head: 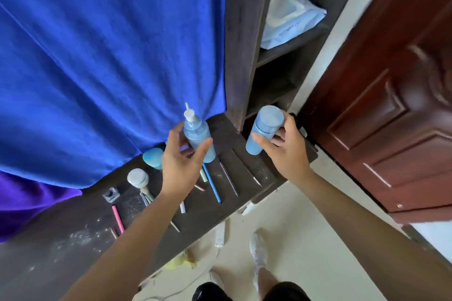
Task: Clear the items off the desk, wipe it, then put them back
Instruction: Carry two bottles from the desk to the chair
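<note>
My left hand grips a light blue pump bottle with a white nozzle, held upright over the dark dusty desk. My right hand grips a light blue capped bottle, tilted, above the desk's right end. On the desk lie a blue pen, a pink pen, thin metal tools, a teal sponge, a white-capped jar and a small clear ink pot.
A blue cloth hangs behind the desk, with purple cloth to its left. A dark shelf unit holds a pack of wet wipes. A brown door stands at right. My feet and a power strip are on the floor.
</note>
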`<state>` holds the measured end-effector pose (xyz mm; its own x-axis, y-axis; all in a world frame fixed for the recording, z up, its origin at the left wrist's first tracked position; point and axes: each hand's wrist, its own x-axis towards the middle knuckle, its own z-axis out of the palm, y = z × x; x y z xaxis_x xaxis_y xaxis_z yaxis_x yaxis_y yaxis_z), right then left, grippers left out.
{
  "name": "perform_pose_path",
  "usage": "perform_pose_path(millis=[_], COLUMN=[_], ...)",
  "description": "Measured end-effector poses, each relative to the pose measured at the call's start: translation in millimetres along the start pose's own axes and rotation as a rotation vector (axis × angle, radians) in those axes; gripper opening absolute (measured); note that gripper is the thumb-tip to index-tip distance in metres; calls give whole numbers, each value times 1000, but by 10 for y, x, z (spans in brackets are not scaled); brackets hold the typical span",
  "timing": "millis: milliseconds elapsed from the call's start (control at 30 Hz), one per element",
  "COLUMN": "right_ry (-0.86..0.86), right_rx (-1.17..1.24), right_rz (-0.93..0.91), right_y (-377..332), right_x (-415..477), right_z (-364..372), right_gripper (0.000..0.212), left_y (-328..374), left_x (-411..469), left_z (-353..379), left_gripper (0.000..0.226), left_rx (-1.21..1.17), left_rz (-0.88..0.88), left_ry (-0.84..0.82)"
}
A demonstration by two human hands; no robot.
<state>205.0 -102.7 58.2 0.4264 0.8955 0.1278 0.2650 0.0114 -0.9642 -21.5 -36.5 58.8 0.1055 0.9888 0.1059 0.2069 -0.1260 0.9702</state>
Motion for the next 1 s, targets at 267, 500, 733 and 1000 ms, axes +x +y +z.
perform_pose_path(millis=[267,500,733,1000], right_ry=[461,773,1008,1269], right_rx=[-212,-365,-313,-320], right_rz=[32,40,87,211], right_y=[-276,-374,-135,186], right_x=[-1316,-2654,-4331,-5814], right_z=[-1434,-2949,-4510,-6133], right_gripper=[57,61,62,63], left_y=[681,1471,1993,2430], left_x=[-640,-1897,-3794,-5645], left_z=[1196,2419,3867,5364], left_gripper=[54,56,46,46], left_rx=[-102,-165,-205,-240], left_rz=[198,338,446,457], left_ry=[-412,-675,-858,-1180])
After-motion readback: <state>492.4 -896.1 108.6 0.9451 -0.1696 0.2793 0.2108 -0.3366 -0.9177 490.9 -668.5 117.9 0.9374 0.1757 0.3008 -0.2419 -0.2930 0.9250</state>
